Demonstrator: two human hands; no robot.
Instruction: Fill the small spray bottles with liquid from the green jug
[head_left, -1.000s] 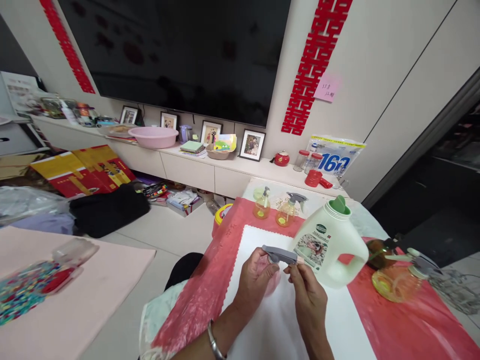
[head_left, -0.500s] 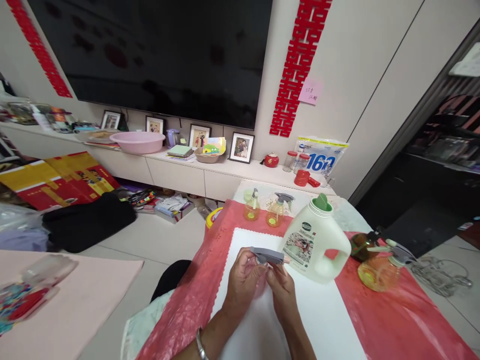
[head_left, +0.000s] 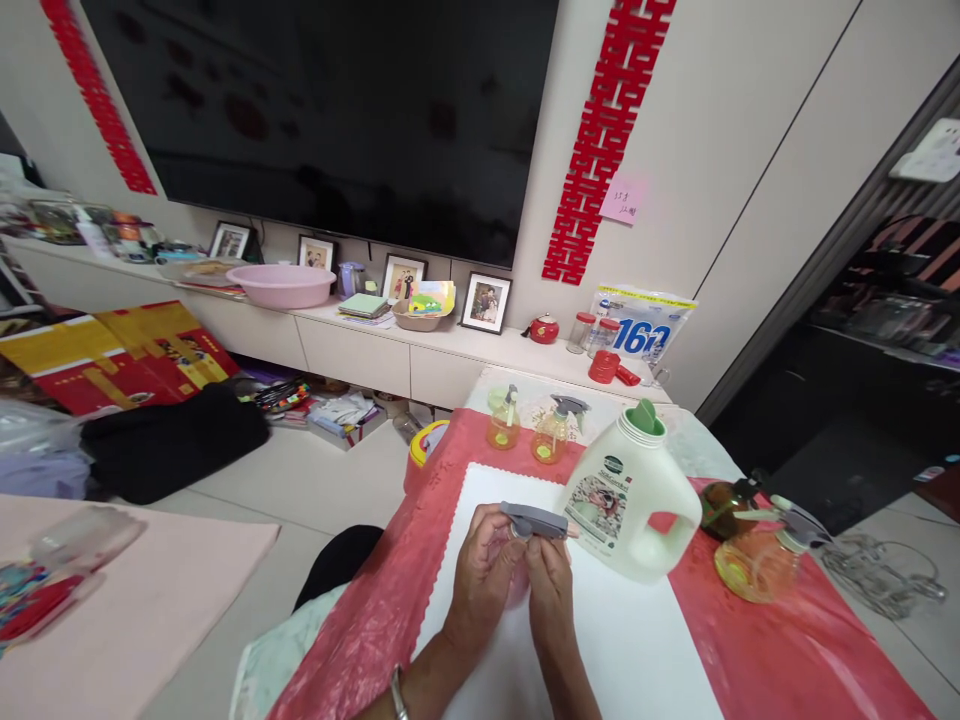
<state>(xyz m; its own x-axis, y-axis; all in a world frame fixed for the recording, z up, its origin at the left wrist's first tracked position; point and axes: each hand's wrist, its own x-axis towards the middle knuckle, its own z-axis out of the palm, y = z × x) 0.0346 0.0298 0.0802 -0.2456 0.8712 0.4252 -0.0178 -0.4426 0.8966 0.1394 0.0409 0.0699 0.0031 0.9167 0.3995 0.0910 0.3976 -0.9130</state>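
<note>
Between my hands is a small spray bottle (head_left: 536, 519) with a grey trigger head and a see-through, pinkish body, held upright over a white board. My left hand (head_left: 478, 585) wraps the bottle from the left, with its fingers up by the head and neck. From the other side, my right hand (head_left: 551, 590) closes around the neck just under the head. Both palms and thumbs cover much of the body. Just right of my hands stands a large pale green jug (head_left: 637, 490), its green cap or spout (head_left: 645, 415) set in the mouth.
Two yellowish spray bottles (head_left: 551, 437) stand at the table's back. On the right are another yellowish one (head_left: 757, 568) and a dark brown bottle (head_left: 724, 510). Red plastic sheeting (head_left: 375, 620) lies under the white board (head_left: 645, 650). A pink-topped table (head_left: 172, 590) is at left.
My right hand has shifted slightly and its fingers have drawn in closer around the bottle's neck. The view has tilted a little; the bottle stays between both hands.
</note>
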